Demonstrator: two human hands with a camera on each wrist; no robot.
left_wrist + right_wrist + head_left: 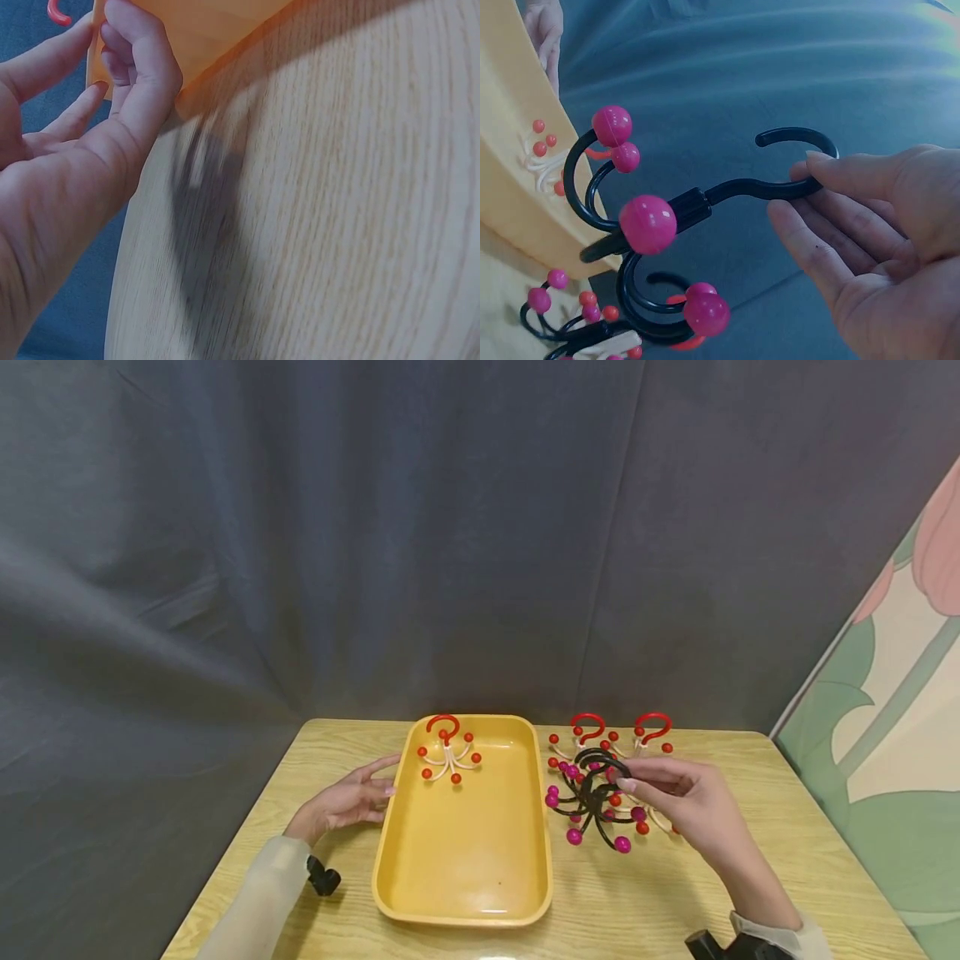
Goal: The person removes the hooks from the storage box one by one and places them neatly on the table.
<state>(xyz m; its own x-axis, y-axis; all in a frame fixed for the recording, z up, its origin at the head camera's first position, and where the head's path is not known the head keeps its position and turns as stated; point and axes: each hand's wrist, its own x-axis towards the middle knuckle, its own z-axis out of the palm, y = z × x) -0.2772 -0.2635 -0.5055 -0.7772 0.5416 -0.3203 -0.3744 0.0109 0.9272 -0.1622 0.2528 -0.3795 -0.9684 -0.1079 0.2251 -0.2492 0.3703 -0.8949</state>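
My right hand [682, 793] pinches the curved top of a black multi-arm hanging hook [742, 187], its arms tipped with magenta balls. That black hook hangs over the right side of the table, just right of a yellow tray [465, 868]. My left hand [348, 797] is at the tray's left side, with fingertips [101, 88] touching its rim. Inside the tray, near the back, stands a white multi-arm hook [448, 760] with a red top and red balls. The right wrist view shows another black hook [592, 330] below the held one.
More red-topped white hooks [652, 722] stand on the table right of the tray, partly hidden behind my right hand and the black hook. A dark curtain [450, 543] hangs behind the wooden table [757, 827]. A flower-patterned panel [892, 693] borders the right.
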